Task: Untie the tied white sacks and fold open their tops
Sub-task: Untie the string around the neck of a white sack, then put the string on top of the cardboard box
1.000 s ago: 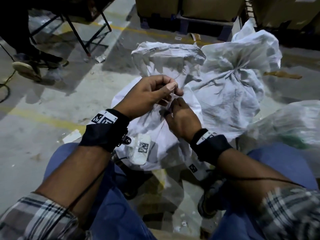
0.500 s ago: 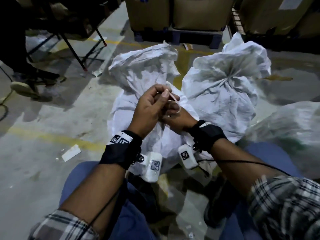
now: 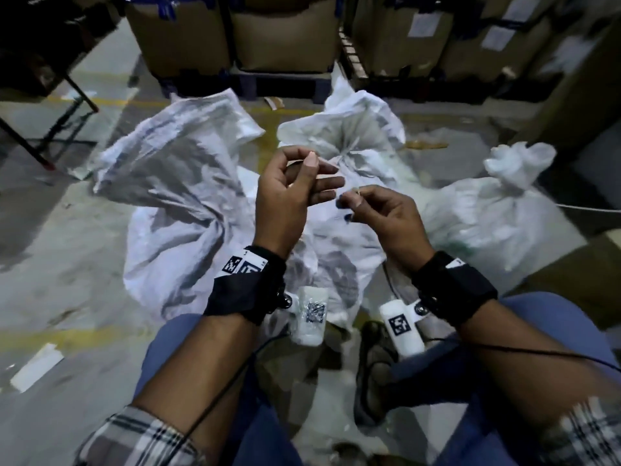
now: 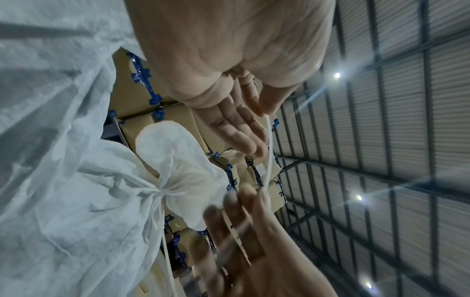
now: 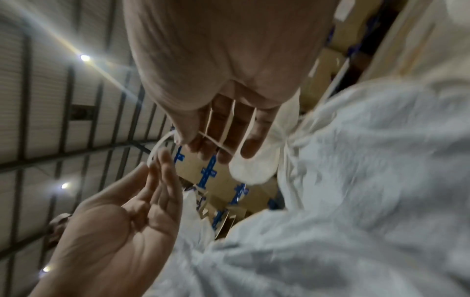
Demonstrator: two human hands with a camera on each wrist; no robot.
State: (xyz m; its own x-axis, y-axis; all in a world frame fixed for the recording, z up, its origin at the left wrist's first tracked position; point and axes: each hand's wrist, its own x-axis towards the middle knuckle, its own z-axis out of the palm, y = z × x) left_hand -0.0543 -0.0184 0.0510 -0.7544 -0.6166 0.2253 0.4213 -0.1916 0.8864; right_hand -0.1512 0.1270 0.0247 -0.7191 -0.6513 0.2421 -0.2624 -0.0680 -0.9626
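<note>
- A second ago both hands were pressed together low against the near sack's neck; now they are raised and apart, with a thin white tie strip (image 5: pixel 155 149) running between them.
- The left hand (image 3: pixel 285 200) pinches one end of the strip between thumb and forefinger, its other fingers straight.
- The right hand (image 3: pixel 379 213) pinches the other end between thumb and forefinger, its remaining fingers loosely curled.
- The near sack (image 3: pixel 329 264) stands on the floor (image 3: pixel 60 237) between the person's knees, below the hands, crumpled, its neck hidden by them.
- Left of it, a second sack (image 3: pixel 174 169) leans with its top loose and spread.
- Behind the hands, a third sack (image 3: pixel 356 136) is cinched at the neck.
- Off to the right, a fourth sack (image 3: pixel 497 210) is knotted at its top.
- Cardboard boxes (image 3: pixel 282 31) stand on pallets beyond.
</note>
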